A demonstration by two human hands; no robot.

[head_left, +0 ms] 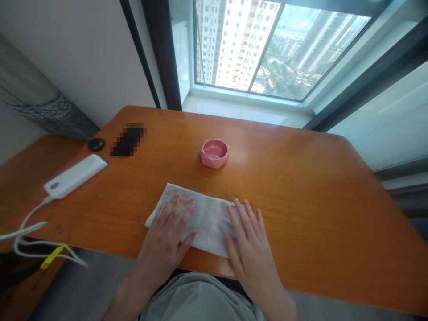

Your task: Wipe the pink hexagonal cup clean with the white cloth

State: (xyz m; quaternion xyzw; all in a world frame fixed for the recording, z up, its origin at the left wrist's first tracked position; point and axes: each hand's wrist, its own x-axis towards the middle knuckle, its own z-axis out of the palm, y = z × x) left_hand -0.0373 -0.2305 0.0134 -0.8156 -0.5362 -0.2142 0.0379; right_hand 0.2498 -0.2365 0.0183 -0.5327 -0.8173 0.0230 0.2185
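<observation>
A white folded cloth point(209, 218) lies flat near the front edge of the wooden table point(317, 214). My left hand point(167, 236) rests on its left part, palm down with the fingers stretched out. On the right part lies my right hand point(249, 245), also flat, its fingers spread a little. Neither hand grips anything. Beyond the cloth stands a pink hexagonal ashtray point(215, 154), apart from both hands. The cloth's outer right end is hidden under my right hand.
To the left are a white power bank point(76, 176) with a white cable point(25, 229), a round black object point(96, 144) and a blurred-out dark item point(127, 140). The cable hangs over the front edge. A window point(250, 49) is behind the table.
</observation>
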